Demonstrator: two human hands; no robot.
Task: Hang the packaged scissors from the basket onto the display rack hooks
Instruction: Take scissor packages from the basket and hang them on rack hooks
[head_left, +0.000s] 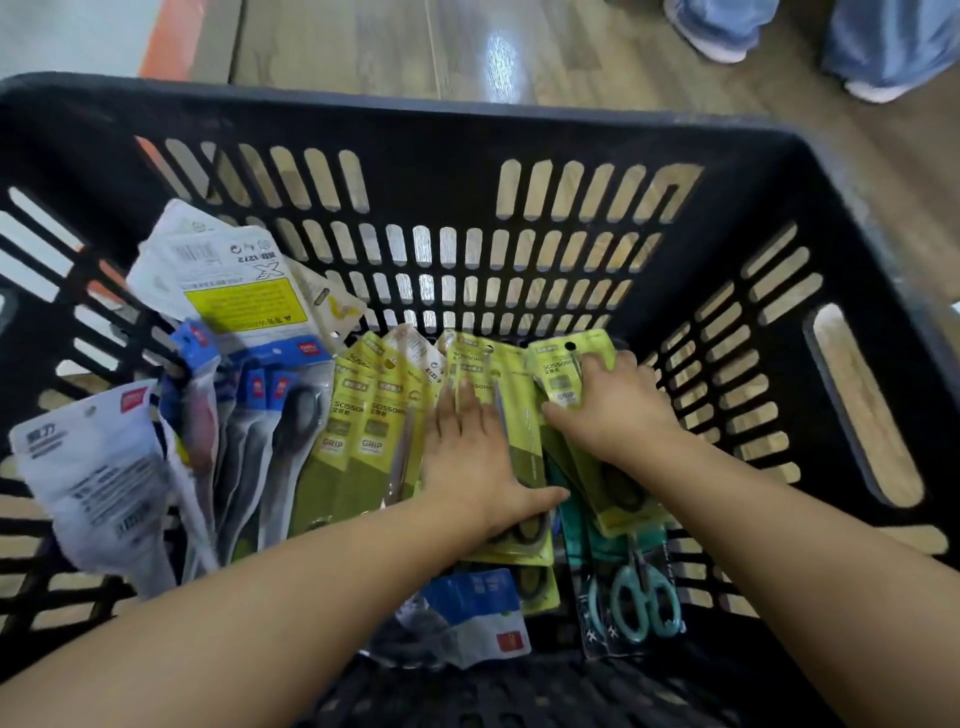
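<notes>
Scissor packs (379, 415) in basket (519, 124), both hands (470, 457) on the middle packs, loose scissors (644, 597) nearer right.

Glossy wood-look floor (571, 57) reflects overhead light; an orange-and-white fixture (171, 41) stands at upper left.

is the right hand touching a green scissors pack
Touching: the head view shows the right hand lying on a green pack, fingers over its top edge.

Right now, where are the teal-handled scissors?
In the head view, the teal-handled scissors lie at the basket's near right, below the right hand.
</notes>
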